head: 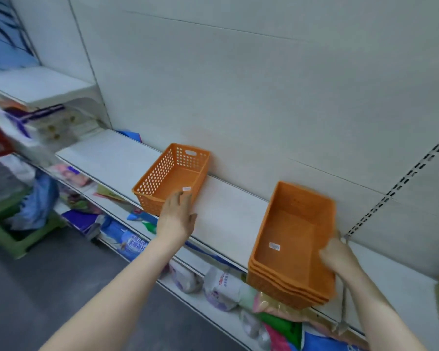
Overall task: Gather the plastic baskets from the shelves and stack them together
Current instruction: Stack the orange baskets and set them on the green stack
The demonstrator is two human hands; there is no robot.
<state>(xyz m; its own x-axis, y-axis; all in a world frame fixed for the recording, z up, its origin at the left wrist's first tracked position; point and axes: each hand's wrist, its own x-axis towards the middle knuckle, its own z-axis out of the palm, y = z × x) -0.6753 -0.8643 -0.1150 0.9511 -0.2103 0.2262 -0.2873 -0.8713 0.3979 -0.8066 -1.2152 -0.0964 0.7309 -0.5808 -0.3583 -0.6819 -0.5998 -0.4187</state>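
A single orange perforated plastic basket point(171, 177) sits on the white shelf point(117, 158), its far end against the back panel. My left hand point(176, 219) is stretched out just in front of its near right corner, fingers apart, holding nothing. To the right, a stack of three nested orange baskets point(293, 243) stands at the shelf's front edge. My right hand point(338, 257) grips the stack's right rim near the front corner. A small white sticker lies inside each top basket.
Below the shelf, a lower shelf point(213, 307) holds several packaged goods and bags. A green plastic stool point(13, 236) stands on the grey floor at left. More packages fill the shelves at far left. A slotted upright point(401, 181) runs up the back panel at right.
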